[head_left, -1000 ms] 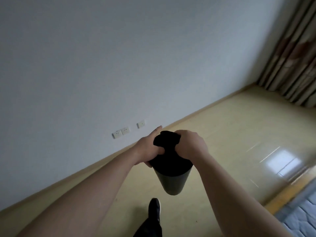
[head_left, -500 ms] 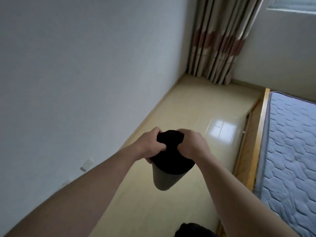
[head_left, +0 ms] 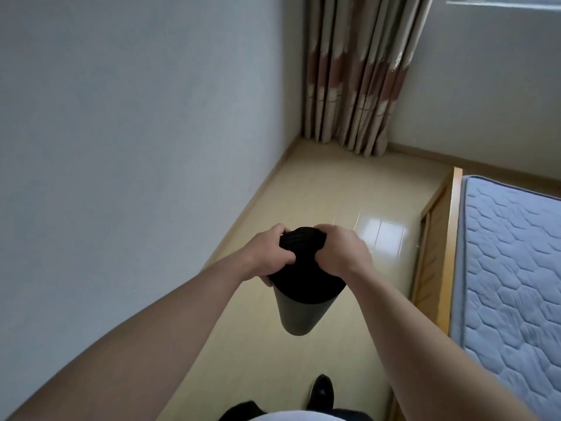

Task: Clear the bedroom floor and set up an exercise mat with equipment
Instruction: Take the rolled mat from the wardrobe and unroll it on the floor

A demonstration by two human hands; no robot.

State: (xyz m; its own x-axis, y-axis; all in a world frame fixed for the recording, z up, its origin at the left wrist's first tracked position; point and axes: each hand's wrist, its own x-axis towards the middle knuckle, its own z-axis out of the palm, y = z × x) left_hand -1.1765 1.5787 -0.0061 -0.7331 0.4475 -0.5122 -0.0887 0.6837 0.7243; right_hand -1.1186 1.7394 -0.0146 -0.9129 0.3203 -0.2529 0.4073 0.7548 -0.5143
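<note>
A rolled mat [head_left: 299, 314], grey-green, is held upright in the middle of the frame, above a pale yellow floor [head_left: 334, 189]. Its top end is covered by a black cover [head_left: 303, 268]. The cover is grasped from the left by the left hand [head_left: 267, 256] and from the right by the right hand [head_left: 343, 253], with the fingers of both curled into the fabric. A white wall [head_left: 136, 132] fills the left side. A striped curtain [head_left: 355, 71] hangs at upper centre. A blue quilted mattress [head_left: 510, 253] on a wooden bed frame [head_left: 453, 223] is seen at the right. A black shoe [head_left: 321, 390] is seen at the bottom.
</note>
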